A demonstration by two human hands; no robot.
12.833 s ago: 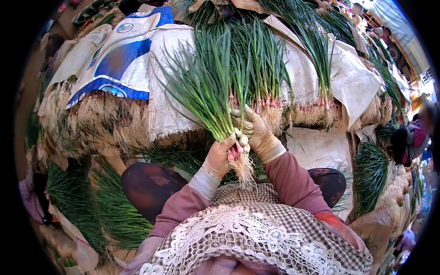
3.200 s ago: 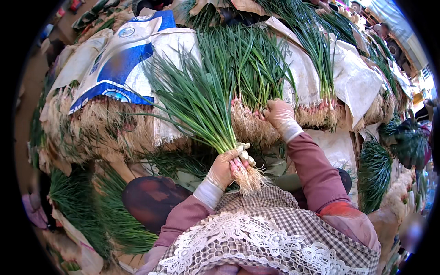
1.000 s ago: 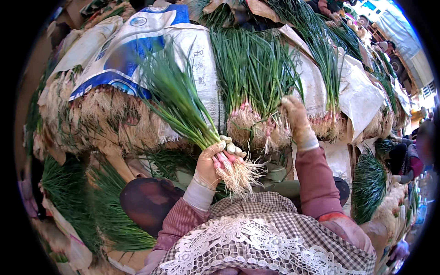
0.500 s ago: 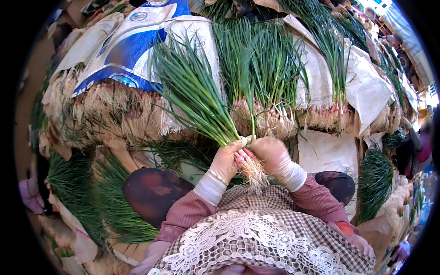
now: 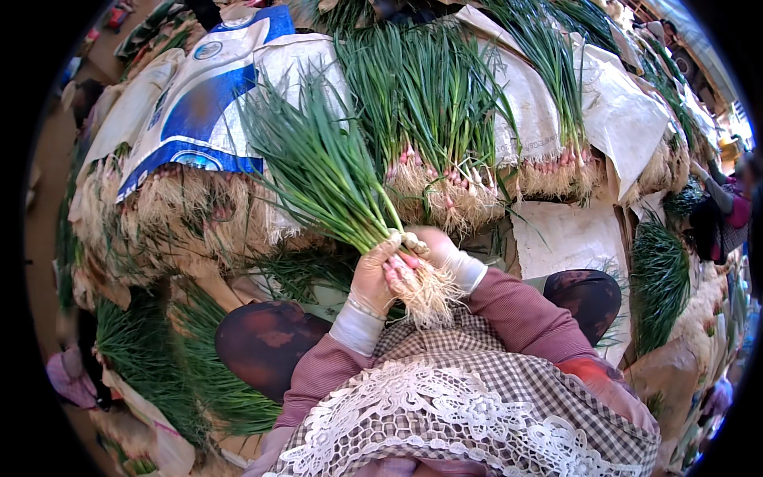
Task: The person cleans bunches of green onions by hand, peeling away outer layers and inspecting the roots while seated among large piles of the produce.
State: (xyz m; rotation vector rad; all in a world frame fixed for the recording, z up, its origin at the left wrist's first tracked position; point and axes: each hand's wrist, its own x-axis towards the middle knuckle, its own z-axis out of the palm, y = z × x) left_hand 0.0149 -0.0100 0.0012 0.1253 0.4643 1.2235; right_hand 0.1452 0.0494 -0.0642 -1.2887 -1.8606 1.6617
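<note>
A bunch of green garlic (image 5: 326, 187) is gripped near its base by my left hand (image 5: 373, 274), with the fingers wrapped round the stems. Its long green leaves fan out to the upper left. Pink bulbs and pale, shaggy roots (image 5: 431, 298) hang below my fingers toward my lap. My right hand (image 5: 439, 248) is closed against the bunch from the other side, its thumb and fingertips meeting the left hand's at the stem bases. Most of its fingers are hidden behind the roots. Both hands look gloved, with white cuffs at the wrists.
Ahead lies a row of loose green garlic (image 5: 429, 95) on a heap partly covered by white sacks (image 5: 524, 103) and a blue-and-white sack (image 5: 211, 99). More greens lie at the left (image 5: 147, 358) and right (image 5: 660, 278). Another person (image 5: 719, 211) is at the far right.
The separate stalk at my right hand now lies against the bunch. My right hand has moved left and in behind the bulbs. The view has shifted slightly.
</note>
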